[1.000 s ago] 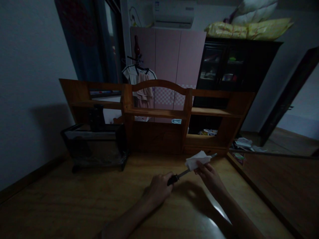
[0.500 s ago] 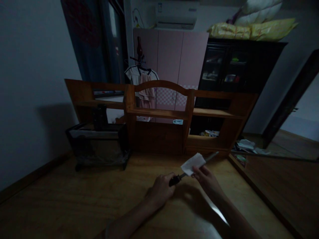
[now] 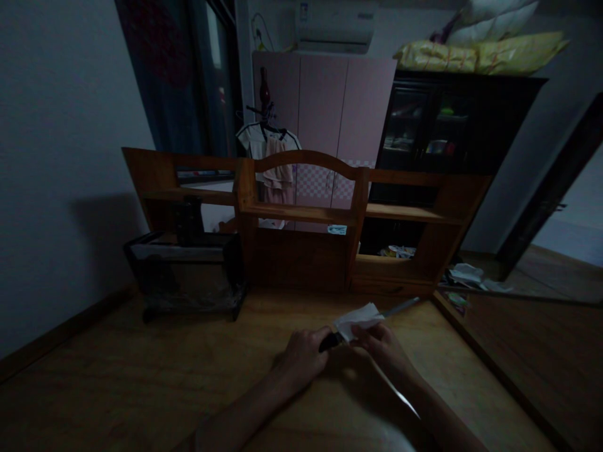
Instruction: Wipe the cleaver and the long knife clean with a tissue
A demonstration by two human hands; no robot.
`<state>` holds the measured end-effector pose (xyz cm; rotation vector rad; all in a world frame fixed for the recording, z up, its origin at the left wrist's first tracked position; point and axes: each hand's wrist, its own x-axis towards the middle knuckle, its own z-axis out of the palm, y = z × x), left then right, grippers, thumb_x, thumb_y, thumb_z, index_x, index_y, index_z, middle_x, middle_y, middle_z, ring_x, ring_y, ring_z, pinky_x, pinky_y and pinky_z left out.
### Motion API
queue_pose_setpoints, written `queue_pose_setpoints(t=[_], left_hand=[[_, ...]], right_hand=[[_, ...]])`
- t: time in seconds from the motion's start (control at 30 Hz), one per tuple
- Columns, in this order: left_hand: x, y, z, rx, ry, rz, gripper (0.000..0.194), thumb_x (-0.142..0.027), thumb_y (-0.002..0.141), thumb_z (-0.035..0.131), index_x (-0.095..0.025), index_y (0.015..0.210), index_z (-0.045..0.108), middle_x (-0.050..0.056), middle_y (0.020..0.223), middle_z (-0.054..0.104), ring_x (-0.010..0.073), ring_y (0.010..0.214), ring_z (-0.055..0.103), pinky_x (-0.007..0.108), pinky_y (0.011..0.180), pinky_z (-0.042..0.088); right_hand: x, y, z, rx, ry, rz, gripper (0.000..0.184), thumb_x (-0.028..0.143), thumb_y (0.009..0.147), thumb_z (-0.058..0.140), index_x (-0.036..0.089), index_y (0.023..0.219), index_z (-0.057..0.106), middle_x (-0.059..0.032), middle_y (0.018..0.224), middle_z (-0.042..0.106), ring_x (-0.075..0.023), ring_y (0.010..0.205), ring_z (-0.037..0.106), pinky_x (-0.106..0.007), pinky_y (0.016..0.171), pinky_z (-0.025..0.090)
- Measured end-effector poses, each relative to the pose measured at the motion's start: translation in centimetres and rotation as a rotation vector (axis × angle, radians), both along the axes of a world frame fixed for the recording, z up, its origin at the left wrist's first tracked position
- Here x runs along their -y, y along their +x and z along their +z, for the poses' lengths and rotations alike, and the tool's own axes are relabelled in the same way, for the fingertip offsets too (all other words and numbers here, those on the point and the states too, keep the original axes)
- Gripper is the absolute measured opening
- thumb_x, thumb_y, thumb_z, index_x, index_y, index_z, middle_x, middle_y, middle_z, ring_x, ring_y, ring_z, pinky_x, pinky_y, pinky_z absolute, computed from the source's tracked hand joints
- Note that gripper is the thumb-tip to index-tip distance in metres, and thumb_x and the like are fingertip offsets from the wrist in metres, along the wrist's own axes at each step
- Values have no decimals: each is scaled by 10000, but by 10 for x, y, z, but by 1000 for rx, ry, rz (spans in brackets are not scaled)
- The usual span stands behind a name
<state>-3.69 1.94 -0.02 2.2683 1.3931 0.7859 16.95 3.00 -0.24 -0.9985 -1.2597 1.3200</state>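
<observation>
My left hand (image 3: 303, 355) is closed round the dark handle of a knife (image 3: 398, 307) whose thin blade points up and to the right over the wooden desk (image 3: 141, 389). My right hand (image 3: 382, 343) pinches a white tissue (image 3: 357, 316) folded over the blade, close to the handle. The two hands almost touch. The blade's tip shows bare beyond the tissue.
A wooden shelf unit (image 3: 306, 220) stands along the desk's back edge. A dark wire rack (image 3: 186, 270) sits at the back left. Papers (image 3: 464, 275) lie past the desk's right edge. A pink wardrobe (image 3: 325, 119) and a dark cabinet (image 3: 438, 119) stand behind.
My right hand has slid the tissue down the blade from near the tip towards the handle. My left hand has stayed in place on the handle.
</observation>
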Motion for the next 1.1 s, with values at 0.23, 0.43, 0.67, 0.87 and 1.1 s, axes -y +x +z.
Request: queue_pose_setpoints(t=[0.23, 0.43, 0.67, 0.87, 1.1], left_hand=[[2, 0, 0, -44, -18, 31, 237, -185, 818, 538, -246, 1021, 645, 27, 890, 695, 204, 791, 631, 245, 677, 395], [0, 0, -4, -39, 23, 29, 220, -166, 793, 541, -250, 970, 641, 18, 865, 694, 212, 792, 638, 244, 656, 388], [2, -2, 0, -38, 16, 1, 323, -115, 760, 506, -257, 1018, 639, 21, 877, 694, 210, 792, 638, 251, 669, 400], [4, -3, 2, -44, -5, 3, 350, -109, 745, 509, -262, 1033, 635, 20, 889, 692, 215, 818, 635, 257, 687, 406], [4, -1, 1, -40, -24, 10, 258, -133, 776, 515, -242, 969, 646, 15, 840, 686, 202, 770, 630, 239, 624, 378]], right_hand=[[-6, 4, -3, -92, -15, -50, 302, 413, 727, 747, 155, 865, 670, -53, 830, 660, -199, 737, 598, -291, 679, 468], [-5, 2, 0, -132, -42, -73, 272, 392, 734, 746, 142, 814, 676, -49, 775, 644, -182, 699, 583, -271, 651, 453], [-7, 8, 10, -94, -7, -199, 274, 399, 719, 744, 140, 705, 654, -48, 710, 606, -178, 671, 570, -262, 613, 446], [-11, 29, 5, 171, 210, -313, 222, 404, 724, 676, 182, 726, 689, -56, 672, 591, -196, 620, 551, -297, 570, 436], [-17, 49, -7, 413, 456, -456, 331, 328, 719, 642, 168, 1004, 697, -79, 809, 595, -188, 642, 537, -309, 596, 444]])
